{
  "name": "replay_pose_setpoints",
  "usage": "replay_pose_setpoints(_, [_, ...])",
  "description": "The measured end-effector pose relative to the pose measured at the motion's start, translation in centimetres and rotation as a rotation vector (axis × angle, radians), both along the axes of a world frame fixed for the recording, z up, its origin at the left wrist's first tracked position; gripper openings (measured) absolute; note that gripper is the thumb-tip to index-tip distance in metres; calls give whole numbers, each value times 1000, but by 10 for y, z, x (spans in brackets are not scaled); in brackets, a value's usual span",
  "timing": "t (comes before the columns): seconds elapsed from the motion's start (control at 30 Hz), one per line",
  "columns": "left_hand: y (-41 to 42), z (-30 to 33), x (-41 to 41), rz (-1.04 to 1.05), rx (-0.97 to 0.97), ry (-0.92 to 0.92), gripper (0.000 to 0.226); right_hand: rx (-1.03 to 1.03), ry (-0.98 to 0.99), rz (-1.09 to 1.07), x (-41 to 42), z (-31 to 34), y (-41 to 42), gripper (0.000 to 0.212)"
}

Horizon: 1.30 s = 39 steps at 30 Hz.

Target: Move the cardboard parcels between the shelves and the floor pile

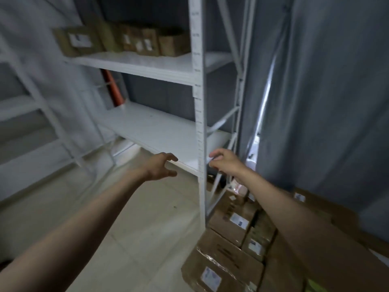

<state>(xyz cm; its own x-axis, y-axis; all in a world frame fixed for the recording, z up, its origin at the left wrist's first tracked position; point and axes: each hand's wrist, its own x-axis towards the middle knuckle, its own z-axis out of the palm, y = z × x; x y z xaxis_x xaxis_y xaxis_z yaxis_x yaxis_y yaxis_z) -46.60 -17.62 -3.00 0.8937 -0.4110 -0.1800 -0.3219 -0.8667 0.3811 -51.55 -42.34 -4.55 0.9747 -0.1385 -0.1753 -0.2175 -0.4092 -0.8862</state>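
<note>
Several cardboard parcels [126, 42] with white labels stand in a row on the upper board of a white metal shelf unit [199, 114]. The board below them [160, 131] carries no parcel. A pile of cardboard parcels [229, 247] lies on the floor at the lower right, beside the unit's front post. My left hand [161, 166] is stretched out in front of the lower board's edge, fingers spread and loosely bent, holding nothing. My right hand [223, 161] hovers just right of the post, fingers loosely bent, also holding nothing.
An orange tube [113, 89] leans behind the shelf at the left. Grey curtains [326, 91] hang on the right, with a bright gap between them. Another white frame [52, 123] stands at the left. Pale floor tiles [136, 228] spread below my arms.
</note>
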Motion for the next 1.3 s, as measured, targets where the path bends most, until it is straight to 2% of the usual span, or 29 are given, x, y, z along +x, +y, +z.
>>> replay_pose_setpoints(0.17, [76,36,19,125,-54,-47,56,-57,-63,135,49,43,71,28])
replay_pose_setpoints(0.37, [131,66,57,193,-58,-98,54,-104,-128,227,115,76,135,30])
replay_pose_setpoints(0.73, [181,108,205,232,43,-136,52,-191,-189,378,275,115,189,35])
replay_pose_setpoints(1.0, [218,101,293,255,43,-138,50,-217,-216,471,374,115,240,33])
replay_pose_setpoints(1.3, [311,110,380,353,6,-152,48,-267,-230,552,473,124,322,37])
